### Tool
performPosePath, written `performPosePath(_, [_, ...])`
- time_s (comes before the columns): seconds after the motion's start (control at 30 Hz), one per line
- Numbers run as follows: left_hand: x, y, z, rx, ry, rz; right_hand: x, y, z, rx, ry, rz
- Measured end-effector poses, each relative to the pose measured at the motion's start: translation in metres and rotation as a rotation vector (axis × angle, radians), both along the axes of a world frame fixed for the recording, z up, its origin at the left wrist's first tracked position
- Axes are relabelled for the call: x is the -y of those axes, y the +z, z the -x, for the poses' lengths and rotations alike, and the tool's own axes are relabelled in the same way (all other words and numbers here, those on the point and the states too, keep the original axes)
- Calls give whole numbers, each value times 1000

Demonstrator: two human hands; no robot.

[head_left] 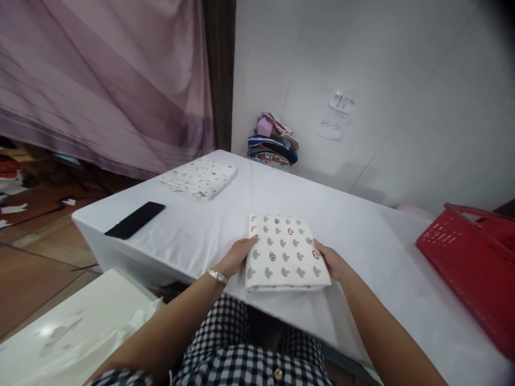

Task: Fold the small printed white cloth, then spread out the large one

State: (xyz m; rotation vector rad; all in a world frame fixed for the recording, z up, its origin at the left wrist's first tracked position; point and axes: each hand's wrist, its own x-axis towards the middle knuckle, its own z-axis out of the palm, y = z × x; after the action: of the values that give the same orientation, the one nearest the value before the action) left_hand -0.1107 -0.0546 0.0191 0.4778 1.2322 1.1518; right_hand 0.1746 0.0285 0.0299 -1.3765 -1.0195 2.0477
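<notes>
A folded white cloth (284, 254) with a print of small mushrooms, mostly grey-beige with a few in red, green and blue, lies at the near edge of the table. My left hand (237, 256) grips its left side, thumb on top and the other fingers hidden under or behind it. On the opposite side my right hand (330, 261) holds the cloth in the same way, its fingers partly hidden. A second folded white cloth (203, 177) with small dark prints rests at the far left of the table, apart from both hands.
A black phone (135, 220) lies on the white-covered table (306, 195) at the left. To the right stands a red plastic basket (469, 257). Folded fabrics are stacked (273, 142) by the wall, beside paper notes (333, 126). A white surface (72, 316) is low at the left.
</notes>
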Motion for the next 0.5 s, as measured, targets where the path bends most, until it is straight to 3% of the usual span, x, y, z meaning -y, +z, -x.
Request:
performPosePath(0.1, [-11,1,-5,-20,74,40,-8,-4,8,48,-39,-30])
performPosePath(0.23, [-17,0,-7,-45,67,38,-15,-6,16,150,-55,-68])
performPosePath(0.4, [-19,-3,-2,-191,119,-17,-20,-6,21,139,-136,-282])
performPosePath(0.5, [-21,-1,1,-269,79,-2,-25,-8,21,153,-157,-284])
